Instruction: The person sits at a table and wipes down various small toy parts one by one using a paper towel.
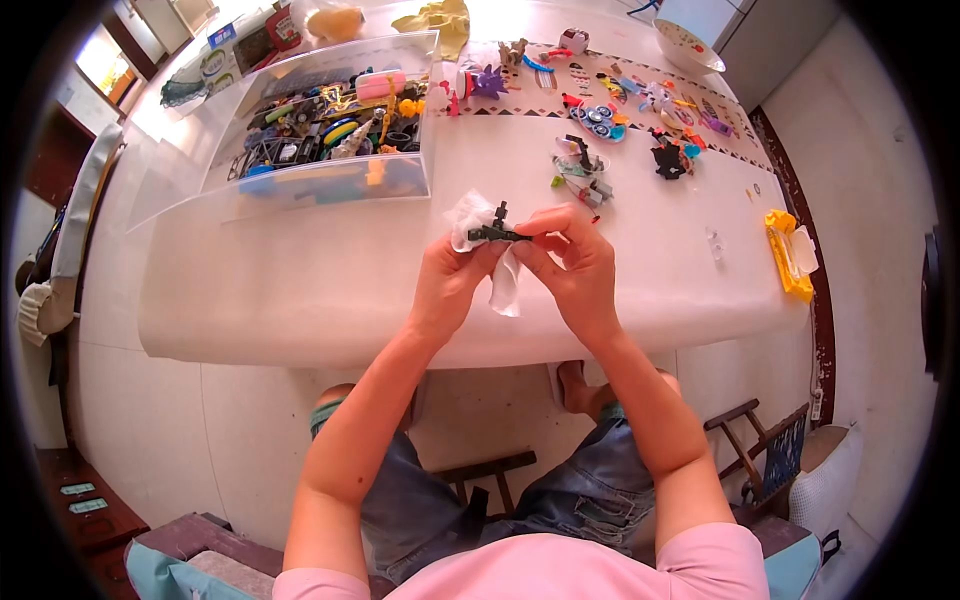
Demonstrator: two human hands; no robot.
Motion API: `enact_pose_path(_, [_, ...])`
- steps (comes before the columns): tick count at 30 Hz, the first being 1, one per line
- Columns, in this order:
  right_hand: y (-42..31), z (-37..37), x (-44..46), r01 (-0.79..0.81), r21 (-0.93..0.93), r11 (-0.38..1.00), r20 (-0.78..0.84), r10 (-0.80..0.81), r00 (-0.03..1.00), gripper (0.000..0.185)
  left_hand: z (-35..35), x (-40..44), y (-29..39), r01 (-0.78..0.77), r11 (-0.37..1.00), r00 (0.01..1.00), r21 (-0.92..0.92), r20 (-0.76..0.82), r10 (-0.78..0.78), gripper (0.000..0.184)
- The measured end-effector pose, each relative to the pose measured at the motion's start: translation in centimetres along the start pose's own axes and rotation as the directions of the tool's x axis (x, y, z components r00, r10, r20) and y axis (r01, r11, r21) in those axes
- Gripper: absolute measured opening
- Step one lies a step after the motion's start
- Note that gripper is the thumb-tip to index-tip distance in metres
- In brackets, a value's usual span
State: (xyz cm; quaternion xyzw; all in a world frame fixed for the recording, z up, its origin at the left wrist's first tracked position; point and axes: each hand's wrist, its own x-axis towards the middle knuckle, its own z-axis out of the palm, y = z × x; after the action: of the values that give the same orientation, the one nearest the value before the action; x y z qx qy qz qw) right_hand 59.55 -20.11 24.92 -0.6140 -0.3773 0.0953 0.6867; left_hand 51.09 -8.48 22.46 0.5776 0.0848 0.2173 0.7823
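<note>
Both of my hands meet above the front middle of the table. My left hand (450, 278) is closed on a white wipe (507, 284) and the left end of a small black toy part (492, 234). Fingers of my right hand (570, 262) pinch the right end of that dark part. The wipe bunches up behind the part and hangs down between my hands. Just beyond my right hand lies a cluster of grey and green toy pieces (583, 180).
A clear plastic box (330, 180) full of mixed toys stands at the left back. Small colourful toys (600, 122) lie across the right back. A yellow wipes pack (788, 255) sits near the right edge, a bowl (688, 48) at the far right corner.
</note>
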Motion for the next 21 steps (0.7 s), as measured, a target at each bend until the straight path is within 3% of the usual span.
enact_pose_path(4, [-0.1, 0.1, 0.0, 0.035, 0.035, 0.999, -0.025, -0.034, 0.999, 0.017, -0.5, 0.0, 0.0, -0.062, 0.982, 0.996, 0.178, 0.07, 0.05, 0.012])
enact_pose_path(7, [0.8, 0.1, -0.2, 0.0, 0.012, 1.0, -0.057, 0.001, 0.998, 0.016, -0.8, 0.0, 0.1, -0.009, 0.967, 0.997, 0.256, 0.075, -0.01, 0.014])
enact_pose_path(11, [0.7, -0.1, 0.0, -0.028, -0.169, 0.985, -0.032, 0.023, 0.999, 0.013, -0.3, 0.2, -0.1, 0.007, 0.997, 1.0, 0.074, 0.029, -0.009, 0.018])
enact_pose_path(14, [0.5, -0.1, 0.6, 0.083, -0.261, 0.962, 0.099, -0.059, 0.993, 0.012, -0.6, 0.3, 0.2, 0.041, 0.999, 0.997, -0.009, -0.068, -0.041, 0.021])
enact_pose_path(15, [1.1, -0.4, 1.2, 0.19, -0.458, 0.869, 0.094, -0.165, 0.982, 0.013, -1.0, 0.5, 0.2, 0.072, 0.996, 0.994, -0.053, -0.084, -0.076, 0.021])
enact_pose_path(17, [3.6, -1.6, 2.5, 0.331, -0.776, 0.536, 0.15, -0.353, 0.923, 0.014, -1.7, 0.6, 0.0, 0.111, 0.987, 0.989, -0.117, -0.088, -0.121, 0.024])
enact_pose_path(20, [5.6, -2.0, 3.5, 0.29, -0.948, 0.13, 0.249, -0.264, 0.932, 0.017, -2.0, 0.5, 0.0, 0.09, 0.989, 0.993, -0.116, -0.068, -0.099, 0.024])
enact_pose_path(21, [5.4, -1.9, 3.5, 0.302, -0.95, 0.084, 0.286, -0.16, 0.945, 0.017, -2.2, 0.4, 0.1, 0.067, 0.993, 0.995, -0.095, -0.069, -0.074, 0.024])
